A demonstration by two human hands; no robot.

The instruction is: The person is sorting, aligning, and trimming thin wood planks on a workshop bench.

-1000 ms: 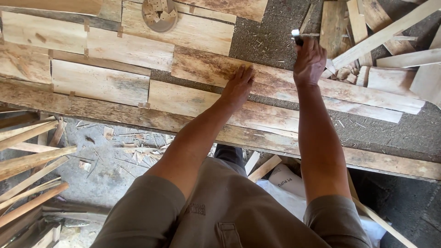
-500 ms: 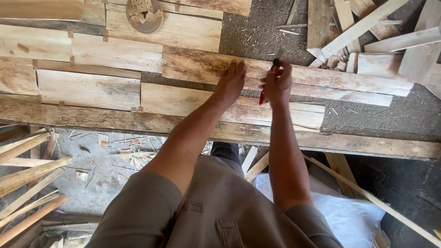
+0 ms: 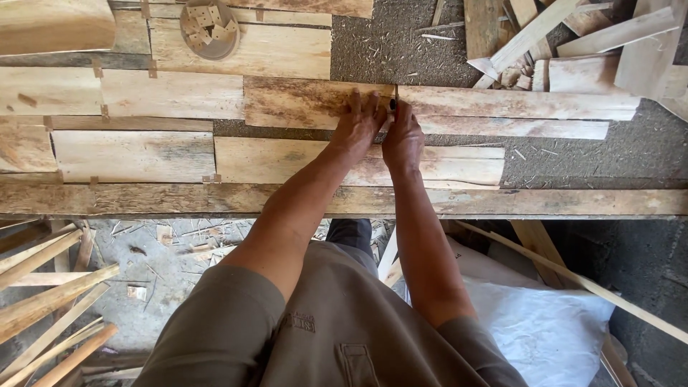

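My left hand (image 3: pixel 356 127) lies flat, fingers spread, on a stained wooden board (image 3: pixel 301 104) at its right end. My right hand (image 3: pixel 403 140) is closed around a small dark pencil-like tool (image 3: pixel 392 105), its tip at the seam between that board and the long plank (image 3: pixel 516 104) to the right. Both hands touch each other over the joint. Another pale board (image 3: pixel 287 159) lies just below them on the workbench.
Several flat boards cover the bench (image 3: pixel 143 199) to the left. A round bowl of small wood blocks (image 3: pixel 209 27) sits at the back. Loose offcuts (image 3: pixel 573 36) pile at the back right. Sticks (image 3: pixel 43 308) lie on the floor left; a white sack (image 3: pixel 545 330) right.
My right hand came back from the offcut pile at the right, carrying the tool, and now rests against my left hand at the board joint. The left hand shifted slightly up.
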